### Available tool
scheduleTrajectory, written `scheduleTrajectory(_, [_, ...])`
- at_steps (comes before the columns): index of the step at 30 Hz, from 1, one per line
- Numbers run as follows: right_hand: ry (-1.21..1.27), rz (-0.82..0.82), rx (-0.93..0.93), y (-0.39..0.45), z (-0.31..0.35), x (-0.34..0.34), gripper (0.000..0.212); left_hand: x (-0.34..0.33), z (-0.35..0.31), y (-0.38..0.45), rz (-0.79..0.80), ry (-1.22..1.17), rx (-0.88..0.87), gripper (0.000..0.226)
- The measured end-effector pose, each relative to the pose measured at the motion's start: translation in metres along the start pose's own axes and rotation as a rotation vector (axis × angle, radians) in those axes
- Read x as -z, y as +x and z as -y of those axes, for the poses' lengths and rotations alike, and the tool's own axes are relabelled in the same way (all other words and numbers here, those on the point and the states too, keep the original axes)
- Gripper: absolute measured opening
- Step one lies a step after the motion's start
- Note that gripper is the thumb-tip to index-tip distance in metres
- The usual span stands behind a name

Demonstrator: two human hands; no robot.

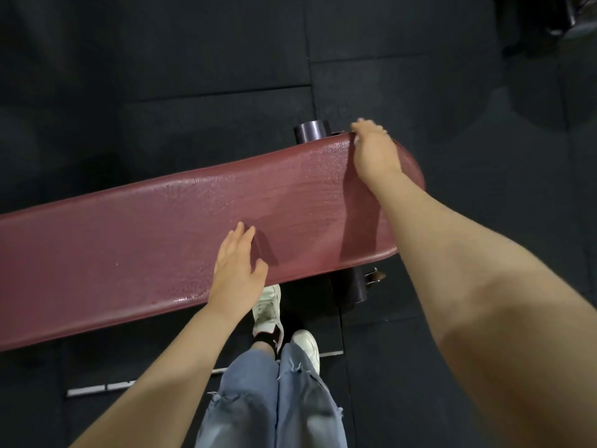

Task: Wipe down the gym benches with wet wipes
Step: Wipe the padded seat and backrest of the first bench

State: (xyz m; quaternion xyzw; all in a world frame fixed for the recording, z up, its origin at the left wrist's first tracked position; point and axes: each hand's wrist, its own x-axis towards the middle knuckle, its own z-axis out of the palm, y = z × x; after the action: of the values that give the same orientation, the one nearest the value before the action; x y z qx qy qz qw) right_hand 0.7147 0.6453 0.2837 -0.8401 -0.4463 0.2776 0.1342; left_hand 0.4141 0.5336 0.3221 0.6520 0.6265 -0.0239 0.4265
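The maroon bench pad (161, 240), pebbled vinyl with rounded edges, spans dark rubber floor tiles (193, 59). Right hand (374, 147) curls over its far edge; any wipe is hidden. Left hand (237, 270) rests flat, fingers straight.

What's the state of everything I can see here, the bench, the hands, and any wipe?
Bench: pad wet and shiny in streaks.
Left hand: flat on the pad, fingers straight.
Right hand: fingers curled over the pad's far edge.
Wipe: only a white speck under the right hand, cannot tell.
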Motion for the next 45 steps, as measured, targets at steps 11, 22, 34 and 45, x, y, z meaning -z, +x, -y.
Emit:
scheduleTrajectory(11, [0.226,-0.316,-0.553,-0.179,-0.089,-0.028,0.044,0.008,-0.006,0.011,0.048,-0.029,0.022,0.063])
scheduleTrajectory(22, [0.33,-0.42,-0.354,-0.084,-0.018,-0.001,0.043,0.012,-0.001,0.009,0.067,-0.03,0.0,0.062])
scheduleTrajectory(34, [-0.059,-0.221,0.162,-0.051,-0.046,0.003,0.029,0.007,0.002,0.009,0.025,-0.012,-0.002,0.062])
scheduleTrajectory(45, [0.206,-0.449,-0.336,-0.16,-0.081,-0.007,0.011,0.008,0.0,0.009,0.034,0.017,-0.002,0.061])
